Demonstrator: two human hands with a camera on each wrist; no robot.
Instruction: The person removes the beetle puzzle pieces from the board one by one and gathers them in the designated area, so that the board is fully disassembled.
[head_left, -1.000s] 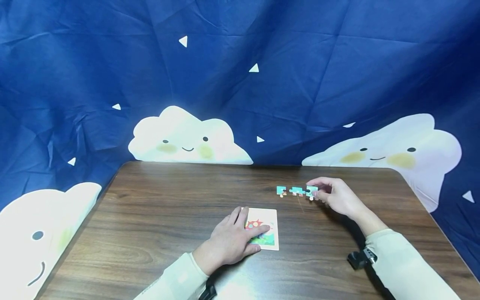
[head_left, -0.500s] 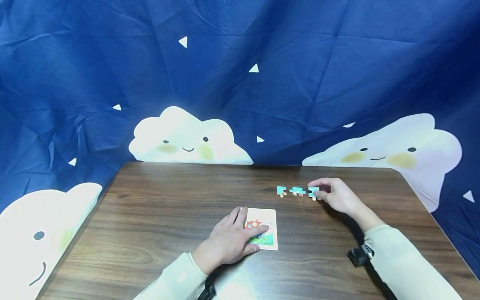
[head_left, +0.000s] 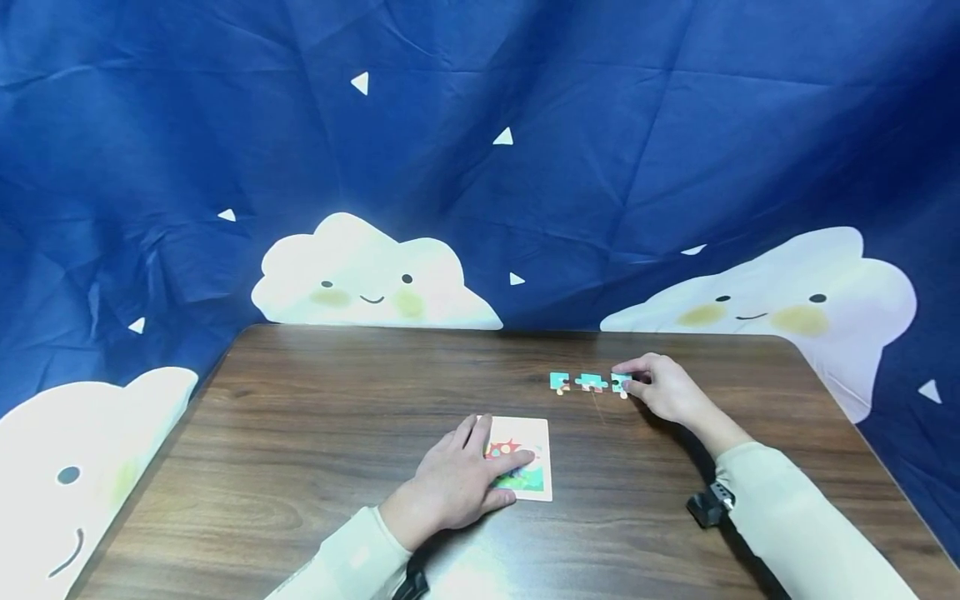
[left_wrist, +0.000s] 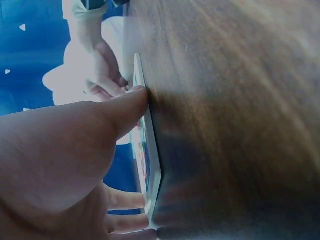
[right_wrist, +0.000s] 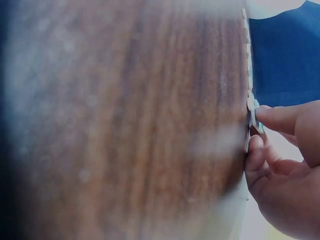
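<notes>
My left hand (head_left: 455,475) rests with fingers extended on a square picture board (head_left: 546,467) with a white border and a red and green picture. In the left wrist view, the thumb and fingertips touch the board's edge (left_wrist: 155,167). At the back right, my right hand (head_left: 667,390) pinches a turquoise jigsaw puzzle piece (head_left: 618,381) at its right side. That piece (right_wrist: 258,123) looks slightly tilted in the right wrist view. To its left lie a middle puzzle piece (head_left: 591,381) and a left puzzle piece (head_left: 558,380), in a row with gaps between them.
The brown wooden table (head_left: 315,392) ends at a back edge just beyond the pieces. Behind it hangs a blue cloth (head_left: 420,150) printed with white clouds. A thin line-like mark (head_left: 599,408) runs on the table below the middle piece.
The right-hand puzzle piece shifted slightly right, away from the middle piece, then a little back left, with the right hand. The left hand stays on the board.
</notes>
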